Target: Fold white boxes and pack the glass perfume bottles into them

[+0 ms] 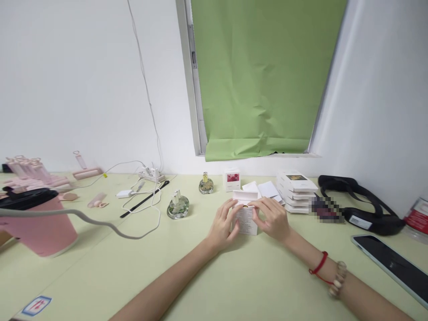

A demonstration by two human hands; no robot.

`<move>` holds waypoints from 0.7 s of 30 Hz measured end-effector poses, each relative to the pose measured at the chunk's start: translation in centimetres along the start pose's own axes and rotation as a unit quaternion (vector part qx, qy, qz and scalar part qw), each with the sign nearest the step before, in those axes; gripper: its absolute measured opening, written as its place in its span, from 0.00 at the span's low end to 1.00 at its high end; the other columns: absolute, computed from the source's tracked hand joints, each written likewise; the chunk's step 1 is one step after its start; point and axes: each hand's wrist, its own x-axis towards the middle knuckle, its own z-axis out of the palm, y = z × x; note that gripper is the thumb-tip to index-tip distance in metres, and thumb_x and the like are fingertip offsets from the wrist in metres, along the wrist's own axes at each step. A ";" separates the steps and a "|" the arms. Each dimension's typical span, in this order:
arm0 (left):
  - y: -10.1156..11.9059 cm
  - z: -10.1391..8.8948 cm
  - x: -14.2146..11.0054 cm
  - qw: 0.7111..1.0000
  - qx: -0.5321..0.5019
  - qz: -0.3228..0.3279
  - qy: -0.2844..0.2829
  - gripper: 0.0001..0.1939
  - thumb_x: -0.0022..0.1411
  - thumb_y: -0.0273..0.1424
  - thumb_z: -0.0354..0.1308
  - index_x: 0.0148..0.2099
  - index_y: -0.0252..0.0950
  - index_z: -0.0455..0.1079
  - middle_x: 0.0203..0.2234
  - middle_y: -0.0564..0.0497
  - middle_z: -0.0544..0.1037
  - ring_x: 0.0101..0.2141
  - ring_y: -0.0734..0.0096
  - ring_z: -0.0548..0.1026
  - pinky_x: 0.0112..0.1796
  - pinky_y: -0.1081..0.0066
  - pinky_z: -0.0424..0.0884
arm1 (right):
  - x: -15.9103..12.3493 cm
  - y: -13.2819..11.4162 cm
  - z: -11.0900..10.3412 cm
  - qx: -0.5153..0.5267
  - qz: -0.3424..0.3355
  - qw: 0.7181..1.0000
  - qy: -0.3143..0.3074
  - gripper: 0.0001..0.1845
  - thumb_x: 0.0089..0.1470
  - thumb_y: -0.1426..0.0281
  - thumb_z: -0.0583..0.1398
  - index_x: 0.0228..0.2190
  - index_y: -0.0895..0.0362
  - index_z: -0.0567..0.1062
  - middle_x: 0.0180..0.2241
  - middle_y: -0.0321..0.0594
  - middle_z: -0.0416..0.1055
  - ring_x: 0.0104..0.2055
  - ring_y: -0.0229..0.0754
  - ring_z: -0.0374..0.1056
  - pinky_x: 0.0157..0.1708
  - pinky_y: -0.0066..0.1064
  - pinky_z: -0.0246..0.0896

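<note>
A small white carton (248, 221) with fine print on its near side stands upright on the table, its top flap (245, 195) raised at the back. My left hand (224, 223) grips the carton's left side, fingertips at the open top. On the right side, my right hand (272, 218) closes on the same carton, its fingers bent over the top edge. Something gold shows in the opening between my fingertips; most of it is hidden. Just behind are loose white papers or flat cartons (269, 191) and a white box with a pink flower picture (232, 179).
Two glass perfume bottles, one nearer (178, 206) and one farther (206, 183), stand left. Stacked flat cartons (296, 189), a black strapped headset (374, 220) and a phone (394, 263) lie right. Far left are a pink cup (43, 227), a white cable (157, 218) and pink tubes (30, 169).
</note>
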 end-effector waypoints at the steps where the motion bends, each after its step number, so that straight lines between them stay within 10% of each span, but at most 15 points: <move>1: 0.0 0.0 0.0 1.000 0.001 -0.001 0.000 0.24 0.60 0.23 0.45 0.59 0.34 0.52 0.54 0.44 0.56 0.56 0.63 0.52 0.55 0.62 0.54 | -0.2 0.0 0.1 -0.003 0.010 1.000 0.002 0.10 0.48 0.79 0.56 0.34 0.58 0.71 0.28 0.37 0.66 0.31 0.36 0.61 0.33 0.28 0.55; 21: 0.1 0.0 0.0 0.999 -0.024 -0.025 -0.015 0.27 0.60 0.24 0.45 0.62 0.35 0.48 0.55 0.43 0.53 0.56 0.64 0.52 0.55 0.62 0.55 | -3.3 -0.7 1.8 0.021 0.083 0.993 -0.081 0.27 0.52 0.73 0.53 0.55 0.57 0.57 0.53 0.41 0.57 0.57 0.42 0.49 0.54 0.36 0.53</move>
